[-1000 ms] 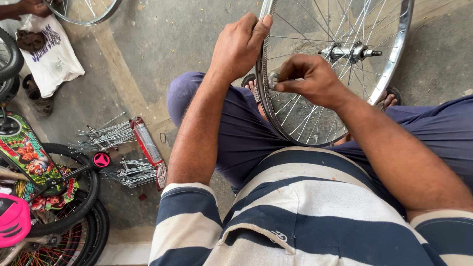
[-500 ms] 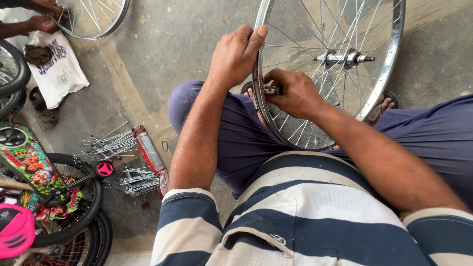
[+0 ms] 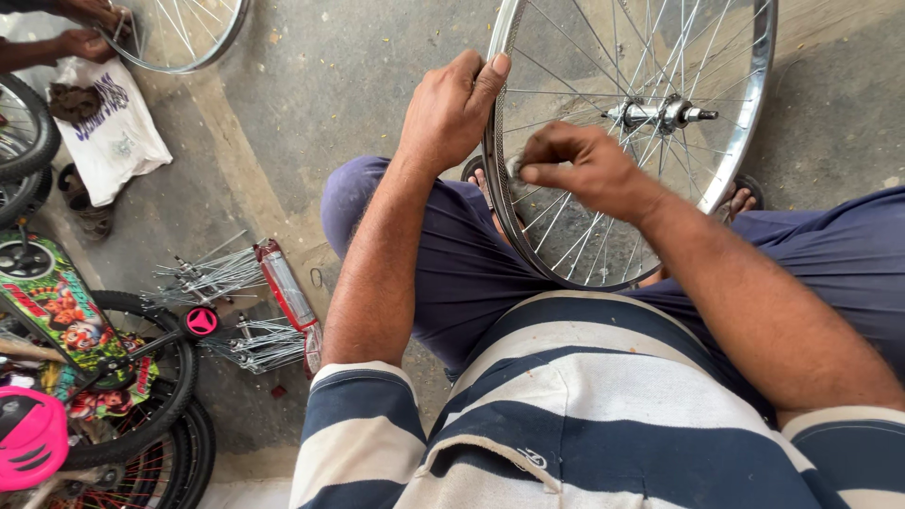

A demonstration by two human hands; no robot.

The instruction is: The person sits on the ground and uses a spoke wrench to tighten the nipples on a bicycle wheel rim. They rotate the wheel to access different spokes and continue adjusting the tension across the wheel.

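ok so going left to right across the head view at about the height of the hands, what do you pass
white cloth bag on the floor → bare concrete floor → left hand gripping the wheel rim → right hand pinched among the spokes → wheel hub → far side of the rim.

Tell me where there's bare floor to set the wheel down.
Bare concrete lies ahead of the left knee, between the white cloth and the wheel rim gripped by the left hand. Another patch sits right of the rim. The lower left is crowded: loose spokes, small bicycle tyres.
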